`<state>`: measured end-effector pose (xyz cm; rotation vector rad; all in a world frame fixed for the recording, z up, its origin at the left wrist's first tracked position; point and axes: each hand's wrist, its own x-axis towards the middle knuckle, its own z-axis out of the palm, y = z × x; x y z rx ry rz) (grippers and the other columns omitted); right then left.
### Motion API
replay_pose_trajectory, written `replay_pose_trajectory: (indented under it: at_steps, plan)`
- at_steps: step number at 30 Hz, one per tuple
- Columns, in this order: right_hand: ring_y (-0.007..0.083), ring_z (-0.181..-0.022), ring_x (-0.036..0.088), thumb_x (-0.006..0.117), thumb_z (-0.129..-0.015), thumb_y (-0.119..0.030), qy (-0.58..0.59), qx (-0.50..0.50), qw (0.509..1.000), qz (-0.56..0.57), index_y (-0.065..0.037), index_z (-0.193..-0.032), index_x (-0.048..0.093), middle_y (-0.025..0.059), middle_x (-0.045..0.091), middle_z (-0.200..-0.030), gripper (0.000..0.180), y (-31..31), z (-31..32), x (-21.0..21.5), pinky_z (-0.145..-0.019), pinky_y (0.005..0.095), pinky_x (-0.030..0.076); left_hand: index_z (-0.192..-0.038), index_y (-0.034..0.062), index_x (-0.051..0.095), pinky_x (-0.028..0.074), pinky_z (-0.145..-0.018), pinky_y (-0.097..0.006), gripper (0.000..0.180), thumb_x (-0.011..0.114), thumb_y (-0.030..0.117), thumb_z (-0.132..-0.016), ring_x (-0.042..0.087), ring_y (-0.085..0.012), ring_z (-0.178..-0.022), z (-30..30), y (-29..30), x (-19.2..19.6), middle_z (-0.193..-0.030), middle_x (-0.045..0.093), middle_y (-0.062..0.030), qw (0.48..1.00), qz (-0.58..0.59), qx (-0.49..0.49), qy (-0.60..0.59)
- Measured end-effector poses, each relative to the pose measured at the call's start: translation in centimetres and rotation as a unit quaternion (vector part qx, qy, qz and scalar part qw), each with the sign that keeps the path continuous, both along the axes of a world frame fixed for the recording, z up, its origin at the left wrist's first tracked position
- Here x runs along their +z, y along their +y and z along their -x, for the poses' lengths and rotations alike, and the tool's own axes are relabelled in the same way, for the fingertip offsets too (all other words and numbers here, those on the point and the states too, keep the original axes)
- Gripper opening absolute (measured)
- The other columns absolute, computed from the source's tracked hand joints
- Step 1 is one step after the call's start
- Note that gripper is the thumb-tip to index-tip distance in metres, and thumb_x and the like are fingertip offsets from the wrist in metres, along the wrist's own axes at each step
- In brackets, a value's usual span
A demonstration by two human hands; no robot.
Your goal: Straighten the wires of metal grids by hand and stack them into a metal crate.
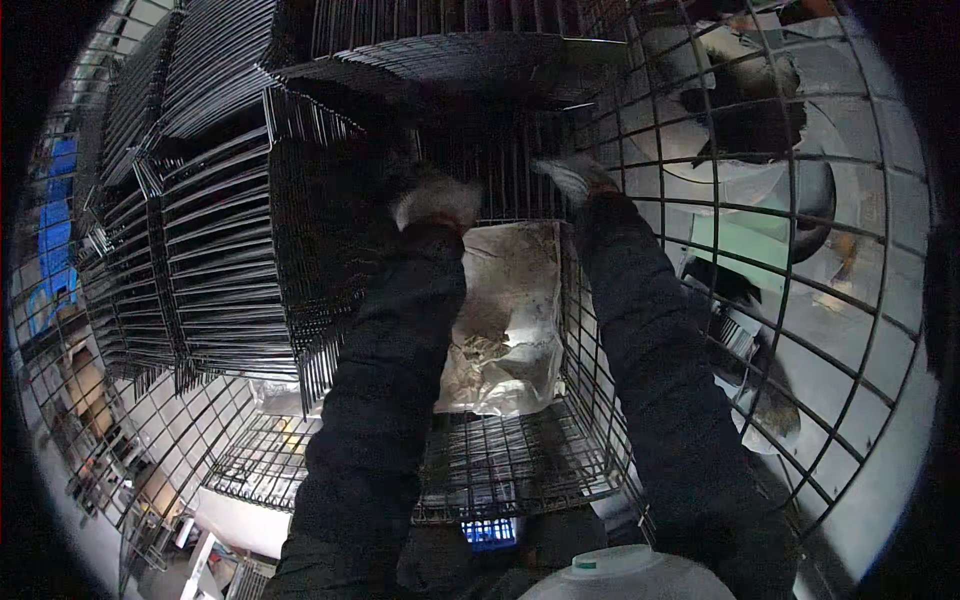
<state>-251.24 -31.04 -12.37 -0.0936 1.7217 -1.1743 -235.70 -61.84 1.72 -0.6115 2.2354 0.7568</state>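
Both my arms, in dark sleeves, reach forward into a wire mesh cage point(590, 385). My left hand point(437, 200), in a pale glove, is at the near left end of a row of dark thin slats or panels point(505, 165); its fingers are smeared by motion. On the right end of that row, my right hand point(573, 178), also pale-gloved, has its fingers stretched inward toward the slats. Whether either hand presses on them is too dark to tell. Between my forearms lies a crumpled, dirty translucent plastic sheet point(510, 290).
Tall stacks of dark thin panels point(225, 240) fill the cage's left side, with another stack point(450, 50) at the far end. The right mesh wall point(720, 170) rises beside my right arm. Near me are a mesh wall point(510, 460), a blue crate point(490, 533) and a white rounded object point(625, 575).
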Motion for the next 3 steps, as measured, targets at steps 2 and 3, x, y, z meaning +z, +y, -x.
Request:
replay_pose_trajectory:
  at_steps: [2,3]
  plan:
    - [0.03,-0.154,0.045,0.05,-0.113,-0.038,0.051,0.137,0.988,-0.046,-0.016,-0.17,0.033,0.0188,0.039,-0.171,0.063,-13.5,-6.6,1.7,-0.126,0.0395,0.042,-0.17,0.0147,0.035,0.04,-0.125,-0.053,0.093,0.058,0.07,-0.099,0.049,-0.0452,-0.15,-3.8,-7.2,-4.7,-0.17,0.043,-0.0225,0.997,0.006,0.075,0.0]
    - [0.0328,-0.161,0.036,0.032,-0.12,-0.022,0.146,0.252,0.949,-0.118,-0.025,-0.175,0.021,0.0174,0.029,-0.178,0.056,-17.2,-7.7,5.4,-0.13,0.0372,0.037,-0.171,0.0197,0.036,0.04,-0.125,-0.053,0.094,0.06,0.072,-0.097,0.05,-0.0436,-0.15,-6.3,-11.0,-7.1,-0.17,0.043,-0.021,0.99,-0.018,0.135,0.041]
